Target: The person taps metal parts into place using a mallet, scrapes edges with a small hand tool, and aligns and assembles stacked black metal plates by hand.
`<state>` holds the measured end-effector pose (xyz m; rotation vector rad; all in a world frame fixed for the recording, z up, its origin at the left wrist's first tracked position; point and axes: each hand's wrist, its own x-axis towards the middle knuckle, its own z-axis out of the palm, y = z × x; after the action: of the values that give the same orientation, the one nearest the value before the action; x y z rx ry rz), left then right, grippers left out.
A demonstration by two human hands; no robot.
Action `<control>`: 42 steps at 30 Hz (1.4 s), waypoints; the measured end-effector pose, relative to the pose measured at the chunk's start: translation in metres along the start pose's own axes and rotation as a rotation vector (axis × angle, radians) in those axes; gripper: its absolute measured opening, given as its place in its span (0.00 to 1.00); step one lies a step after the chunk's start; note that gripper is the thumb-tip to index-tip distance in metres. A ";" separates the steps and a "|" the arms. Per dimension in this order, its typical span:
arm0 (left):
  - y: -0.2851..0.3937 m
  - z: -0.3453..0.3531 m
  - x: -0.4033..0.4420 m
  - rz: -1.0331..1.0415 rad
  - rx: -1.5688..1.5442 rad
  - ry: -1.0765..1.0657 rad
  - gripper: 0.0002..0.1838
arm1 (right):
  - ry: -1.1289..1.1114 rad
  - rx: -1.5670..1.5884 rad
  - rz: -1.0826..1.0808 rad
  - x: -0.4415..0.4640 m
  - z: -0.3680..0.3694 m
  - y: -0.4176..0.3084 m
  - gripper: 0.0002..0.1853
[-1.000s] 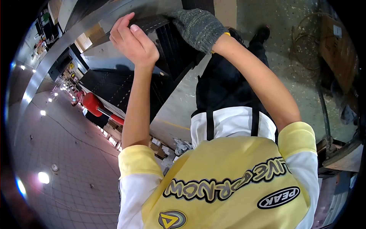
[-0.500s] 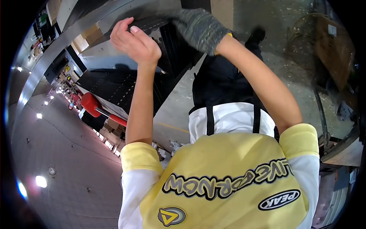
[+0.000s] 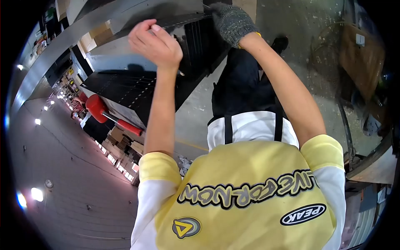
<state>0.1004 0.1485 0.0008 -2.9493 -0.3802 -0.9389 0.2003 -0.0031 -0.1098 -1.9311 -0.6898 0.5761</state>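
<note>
My bare left hand is raised over the dark metal work, fingers curled together and the thumb tip close to them. Whether anything lies in its grasp is hidden. On my right hand is a dark grey knitted glove with a yellow cuff. Its fingers are bent around a thin piece at the upper edge, which I cannot identify. Between and below the hands are black metal panels with rows of small holes. A mallet with a red head and red grip lies near the panels, left of my left forearm.
A long grey metal beam runs across the upper left, with cardboard boxes behind it. On the right, a brown board stands over the concrete floor. Another person is far off at the left.
My right hand has shifted right and slightly up. My left hand has moved a little right, fingers still curled. The mallet now shows more fully beside my forearm as the view shifts.
</note>
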 end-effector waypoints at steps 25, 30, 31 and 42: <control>0.052 -0.055 -0.072 -0.217 -0.158 -0.340 0.15 | 0.009 0.099 -0.042 0.007 -0.009 -0.014 0.13; 0.052 -0.053 -0.070 -0.210 -0.159 -0.327 0.15 | -0.004 -0.056 -0.122 0.003 0.013 0.012 0.18; 0.052 -0.053 -0.071 -0.218 -0.159 -0.329 0.15 | -0.052 -0.082 -0.093 0.000 0.018 0.017 0.18; 0.051 -0.049 -0.075 -0.215 -0.120 -0.324 0.15 | -0.158 -0.555 -0.511 -0.006 -0.013 -0.059 0.19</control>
<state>0.0254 0.0779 0.0009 -3.2250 -0.6843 -0.5067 0.1914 0.0066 -0.0504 -2.0937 -1.5119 0.2235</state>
